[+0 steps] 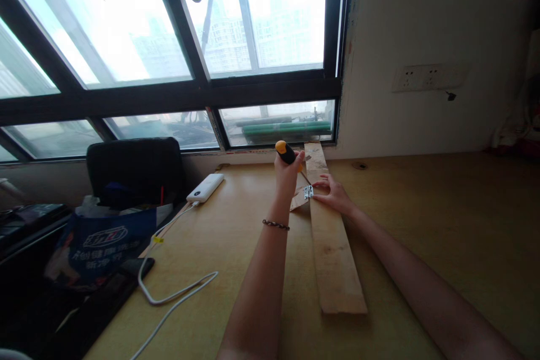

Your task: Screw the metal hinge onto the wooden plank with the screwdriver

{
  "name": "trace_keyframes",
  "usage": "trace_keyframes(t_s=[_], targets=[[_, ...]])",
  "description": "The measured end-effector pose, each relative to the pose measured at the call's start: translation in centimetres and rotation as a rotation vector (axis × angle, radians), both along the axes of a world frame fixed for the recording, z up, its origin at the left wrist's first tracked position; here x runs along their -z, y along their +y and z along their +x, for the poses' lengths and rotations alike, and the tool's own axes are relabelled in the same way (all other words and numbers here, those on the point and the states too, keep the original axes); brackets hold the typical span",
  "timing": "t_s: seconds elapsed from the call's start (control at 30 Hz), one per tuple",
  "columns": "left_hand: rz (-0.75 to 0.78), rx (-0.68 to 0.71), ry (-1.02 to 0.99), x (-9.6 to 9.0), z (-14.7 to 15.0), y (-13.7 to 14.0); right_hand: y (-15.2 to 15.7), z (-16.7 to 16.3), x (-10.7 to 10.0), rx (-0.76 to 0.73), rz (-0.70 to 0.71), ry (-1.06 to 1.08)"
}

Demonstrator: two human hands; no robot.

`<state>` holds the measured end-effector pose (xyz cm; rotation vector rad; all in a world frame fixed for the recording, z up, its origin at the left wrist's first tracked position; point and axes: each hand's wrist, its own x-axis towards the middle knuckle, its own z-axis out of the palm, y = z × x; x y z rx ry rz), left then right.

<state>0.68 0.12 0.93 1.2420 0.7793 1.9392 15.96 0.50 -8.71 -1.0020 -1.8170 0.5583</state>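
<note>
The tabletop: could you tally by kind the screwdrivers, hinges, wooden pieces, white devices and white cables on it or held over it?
Screwdriver: 1, in the left hand
Hinge: 1
Wooden pieces: 2, a long board and a short piece
White device: 1
White cable: 1
Total: 6

I'm in a plain room, home or office, I can't tell which. Around me are a wooden table [236, 208], black chair [135, 166], wall sockets [430, 77] and a window [270, 86] facing high-rises [228, 39].
</note>
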Motion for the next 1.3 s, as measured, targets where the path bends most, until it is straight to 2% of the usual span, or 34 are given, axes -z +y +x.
trace_keyframes(t_s=[1.3], targets=[[-0.027, 0.024, 0.040, -0.08, 0.01, -0.09, 0.08, 0.05, 0.01, -0.017, 0.000, 0.010]])
